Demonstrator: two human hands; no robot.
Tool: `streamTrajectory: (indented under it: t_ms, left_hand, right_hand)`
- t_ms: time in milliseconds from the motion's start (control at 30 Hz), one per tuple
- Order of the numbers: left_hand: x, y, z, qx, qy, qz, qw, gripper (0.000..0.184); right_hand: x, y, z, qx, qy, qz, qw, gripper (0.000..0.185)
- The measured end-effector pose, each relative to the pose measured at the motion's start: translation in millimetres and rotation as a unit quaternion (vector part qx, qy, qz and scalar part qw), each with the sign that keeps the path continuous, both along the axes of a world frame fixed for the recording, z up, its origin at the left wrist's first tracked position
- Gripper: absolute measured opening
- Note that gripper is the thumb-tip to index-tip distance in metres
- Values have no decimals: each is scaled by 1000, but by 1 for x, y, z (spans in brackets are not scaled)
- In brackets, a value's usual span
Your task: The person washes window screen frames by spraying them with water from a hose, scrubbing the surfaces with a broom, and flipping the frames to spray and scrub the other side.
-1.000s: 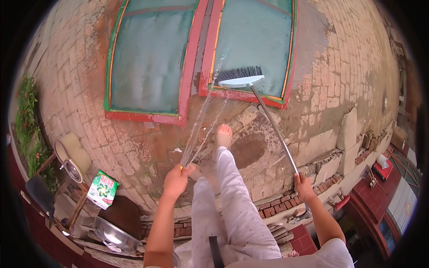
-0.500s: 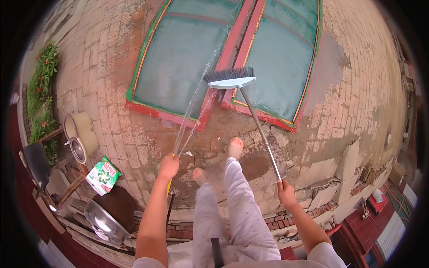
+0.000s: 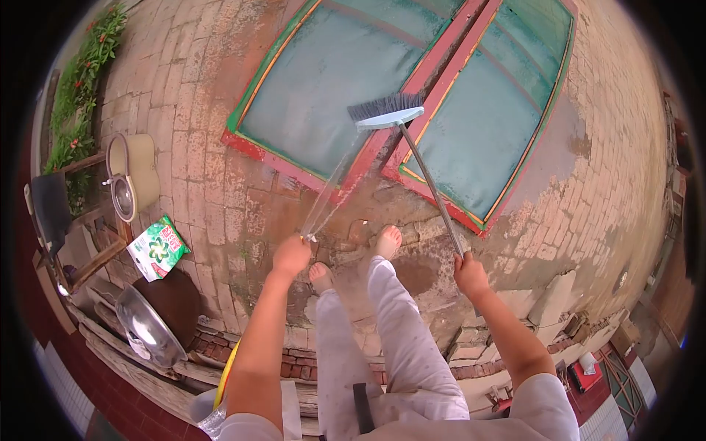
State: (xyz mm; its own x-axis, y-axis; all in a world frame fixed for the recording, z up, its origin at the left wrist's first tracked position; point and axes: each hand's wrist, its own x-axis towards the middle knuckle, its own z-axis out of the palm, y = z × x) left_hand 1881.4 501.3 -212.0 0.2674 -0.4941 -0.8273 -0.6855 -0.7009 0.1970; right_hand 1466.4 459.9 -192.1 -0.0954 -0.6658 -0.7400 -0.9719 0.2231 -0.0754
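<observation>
My left hand (image 3: 293, 254) is closed round the end of a yellow hose (image 3: 226, 373), part of which shows beside my forearm. Water streams from it toward the lower red edge of a screened frame (image 3: 323, 81). My right hand (image 3: 469, 272) grips the metal handle of a broom (image 3: 430, 180). The broom's pale blue head and dark bristles lie over the red bars between that frame and a second screened frame (image 3: 485, 117). Both frames have red and green borders and lie on the wet ground. My bare feet stand just short of them.
Wet brick paving (image 3: 198, 158) surrounds the frames. At left are a beige basin (image 3: 145, 165), a green-and-white bag (image 3: 159, 248), a metal bowl (image 3: 147, 327) and a wooden chair frame (image 3: 95, 261). Plants (image 3: 77, 110) grow beyond. Broken slabs (image 3: 507, 309) edge the right side.
The view has turned, so the frames appear tilted farther right. The broom head now sits slightly higher in view. My left foot has come forward, and the water stream looks shorter.
</observation>
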Motion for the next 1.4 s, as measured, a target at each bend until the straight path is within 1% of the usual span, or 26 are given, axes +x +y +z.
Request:
streamTrajectory:
  t_ms: [33, 100, 133, 200, 300, 400, 467, 533, 633, 800, 833, 900, 933, 967, 1067, 1133, 1167, 1200, 1233, 1267, 1300, 1333, 1367, 1400]
  left_hand:
    - [1, -3, 6, 3, 3, 11, 1000, 33]
    - [4, -2, 13, 0, -15, 13, 1000, 32]
    - [5, -2, 14, -3, -24, 13, 1000, 32]
    - [9, -1, 13, -10, -22, 24, 999, 32]
    - [19, 1, 7, -12, -16, 38, 999, 31]
    - [34, 4, -6, 2, -22, 40, 999, 30]
    - [49, 6, -28, 0, -35, 37, 999, 30]
    - [63, 7, -36, 19, -28, 43, 999, 33]
    - [86, 5, -43, 16, -26, 50, 998, 34]
    - [124, 6, -57, -3, 15, 104, 995, 33]
    - [133, 6, -56, 0, 25, 137, 990, 31]
    - [147, 8, -51, 9, 48, 201, 978, 29]
    - [155, 11, -55, 2, 53, 214, 975, 27]
    - [166, 14, -59, -10, 57, 228, 972, 26]
    - [191, 15, -64, -25, 71, 279, 957, 24]
    - [203, 16, -71, -30, 87, 309, 946, 22]
    - [208, 19, -76, -32, 96, 324, 941, 22]
    - [211, 21, -79, -34, 104, 339, 935, 21]
    - [213, 21, -79, -33, 110, 347, 931, 20]
    - [215, 20, -75, -30, 117, 353, 928, 20]
    - [216, 19, -71, -26, 123, 360, 924, 20]
    - [218, 17, -70, -31, 129, 359, 924, 20]
    - [220, 17, -67, -34, 135, 358, 923, 21]
    - [220, 17, -65, -35, 143, 356, 923, 22]
  right_hand:
    - [-2, 12, 22, 43, 29, 20, 998, 38]
    - [-4, 23, 58, 81, 5, 40, 996, 35]
    - [-9, 24, 60, 72, -13, 41, 997, 35]
    - [-19, 23, 60, 53, -51, 42, 996, 34]
    - [-18, 10, 44, 31, -29, 21, 999, 35]
    - [4, 3, 35, -16, -18, 19, 1000, 35]
    - [-1, 21, 32, 16, -2, 42, 999, 34]
    - [-1, 42, 42, 56, 24, 76, 995, 34]
    - [34, 61, 46, 72, -3, 81, 994, 31]
    - [109, 75, -10, 40, -71, 49, 995, 34]
    - [122, 78, -16, 33, -85, 40, 995, 36]
    - [137, 95, -18, 32, -95, -7, 995, 35]
    - [143, 101, -17, 29, -100, -30, 994, 35]
    - [143, 114, -9, 20, -101, -37, 994, 35]
    - [139, 124, 7, 65, -92, -21, 993, 37]
    - [170, 118, -1, 55, -92, -21, 994, 36]
    - [189, 117, -8, 51, -92, -21, 994, 36]
    - [209, 115, -23, 40, -117, -29, 992, 36]
    - [229, 116, -48, 17, -147, -43, 988, 37]
    - [262, 98, -56, 14, -156, -33, 987, 38]
    - [289, 84, -77, 14, -152, -61, 986, 40]
    - [320, 59, -92, -12, -176, -64, 982, 41]
    - [342, 46, -100, -36, -197, -68, 977, 42]
    - [348, 52, -99, -29, -193, -87, 977, 42]
